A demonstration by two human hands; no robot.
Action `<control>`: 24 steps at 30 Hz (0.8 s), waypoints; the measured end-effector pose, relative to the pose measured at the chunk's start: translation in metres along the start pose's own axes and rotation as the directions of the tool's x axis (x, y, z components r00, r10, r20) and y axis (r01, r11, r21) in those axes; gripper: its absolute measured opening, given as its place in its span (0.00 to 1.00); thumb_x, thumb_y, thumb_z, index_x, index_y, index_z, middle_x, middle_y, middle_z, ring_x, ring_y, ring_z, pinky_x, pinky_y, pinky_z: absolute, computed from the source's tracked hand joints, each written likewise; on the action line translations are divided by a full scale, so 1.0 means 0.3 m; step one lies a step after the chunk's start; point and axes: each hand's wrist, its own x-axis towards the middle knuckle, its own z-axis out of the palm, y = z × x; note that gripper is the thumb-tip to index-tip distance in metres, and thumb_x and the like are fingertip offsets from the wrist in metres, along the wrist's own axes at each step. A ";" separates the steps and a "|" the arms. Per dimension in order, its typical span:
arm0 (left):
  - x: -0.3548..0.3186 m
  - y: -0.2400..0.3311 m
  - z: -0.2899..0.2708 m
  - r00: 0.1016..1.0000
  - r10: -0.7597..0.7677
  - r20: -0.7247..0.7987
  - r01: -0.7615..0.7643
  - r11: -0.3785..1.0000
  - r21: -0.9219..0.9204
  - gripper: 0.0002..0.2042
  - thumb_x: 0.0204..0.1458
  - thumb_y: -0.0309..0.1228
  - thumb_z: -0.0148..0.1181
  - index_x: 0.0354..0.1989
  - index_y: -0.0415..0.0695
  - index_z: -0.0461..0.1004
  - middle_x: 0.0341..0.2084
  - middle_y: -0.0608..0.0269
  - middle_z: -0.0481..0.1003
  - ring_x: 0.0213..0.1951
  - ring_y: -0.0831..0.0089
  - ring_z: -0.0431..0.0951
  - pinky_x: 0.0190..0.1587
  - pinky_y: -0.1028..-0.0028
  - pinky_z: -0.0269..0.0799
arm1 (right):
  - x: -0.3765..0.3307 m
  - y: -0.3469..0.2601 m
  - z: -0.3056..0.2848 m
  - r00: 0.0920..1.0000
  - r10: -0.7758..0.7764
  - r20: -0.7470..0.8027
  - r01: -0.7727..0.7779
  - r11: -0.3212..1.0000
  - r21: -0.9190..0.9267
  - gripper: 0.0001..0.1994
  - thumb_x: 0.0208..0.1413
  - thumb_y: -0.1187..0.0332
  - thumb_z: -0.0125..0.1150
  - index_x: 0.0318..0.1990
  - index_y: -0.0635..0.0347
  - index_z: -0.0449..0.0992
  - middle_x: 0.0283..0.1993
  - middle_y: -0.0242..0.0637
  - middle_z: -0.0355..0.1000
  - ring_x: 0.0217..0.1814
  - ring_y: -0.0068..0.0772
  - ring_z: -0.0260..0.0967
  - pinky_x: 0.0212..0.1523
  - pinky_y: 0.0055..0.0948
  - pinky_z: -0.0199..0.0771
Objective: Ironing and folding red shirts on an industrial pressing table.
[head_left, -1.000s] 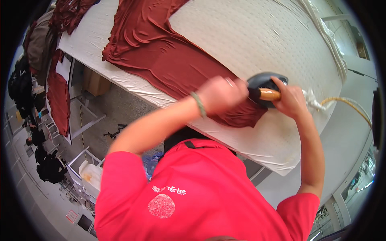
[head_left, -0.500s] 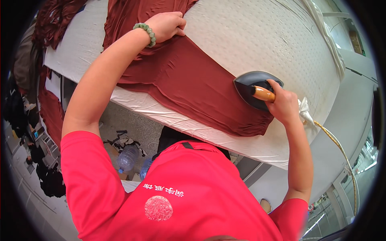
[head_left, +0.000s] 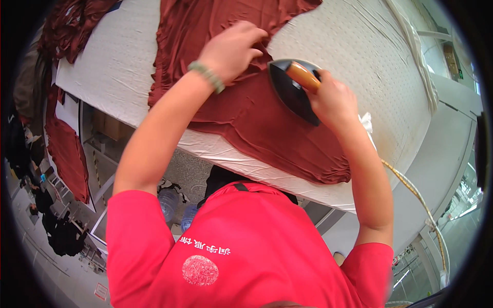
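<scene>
Right hand (head_left: pixel 334 100) clamped round iron (head_left: pixel 294 91) handle, left hand (head_left: pixel 232 50) flat, holding nothing, pinning garment (head_left: pixel 257 118); risk of burnt fingers if iron slides closer

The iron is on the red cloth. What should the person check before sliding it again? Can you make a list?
1. Right hand grips the iron by its orange handle: ok.
2. Left hand rests flat on the dark red garment, holding it in place: ok.
3. Left hand's fingers are out of the iron's way: not ok, they lie very close to its tip.
4. Cloth ahead of the iron is smooth: not ok, folds show near the left hand.
5. The cord hangs free off the padded white table: ok.
6. Iron is hot enough: cannot tell.
</scene>
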 end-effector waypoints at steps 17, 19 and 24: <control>-0.603 -0.076 -0.336 0.543 -0.838 -0.046 0.442 0.333 -0.833 0.08 0.59 0.31 0.65 0.40 0.38 0.77 0.25 0.78 0.74 0.25 0.91 0.65 0.26 0.86 0.58 | -0.215 -0.410 -0.003 0.886 -0.275 0.373 0.296 0.955 0.000 0.20 0.55 0.64 0.62 0.55 0.56 0.71 0.36 0.54 0.78 0.40 0.57 0.77 0.40 0.48 0.77; -0.599 -0.089 -0.346 0.596 -0.803 0.002 0.453 0.335 -0.826 0.08 0.60 0.32 0.64 0.40 0.39 0.77 0.26 0.77 0.74 0.25 0.90 0.66 0.26 0.85 0.59 | -0.240 -0.419 0.012 0.838 -0.333 0.433 0.346 0.937 0.050 0.19 0.55 0.65 0.61 0.54 0.56 0.71 0.36 0.54 0.78 0.41 0.58 0.77 0.41 0.49 0.77; -0.619 -0.090 -0.374 0.639 -0.768 0.027 0.402 0.304 -0.864 0.08 0.61 0.31 0.62 0.40 0.39 0.77 0.27 0.75 0.75 0.25 0.89 0.68 0.26 0.85 0.62 | -0.188 0.117 0.012 0.974 0.228 0.005 -0.218 0.926 0.310 0.20 0.57 0.60 0.65 0.52 0.61 0.77 0.32 0.42 0.79 0.37 0.37 0.78 0.37 0.40 0.74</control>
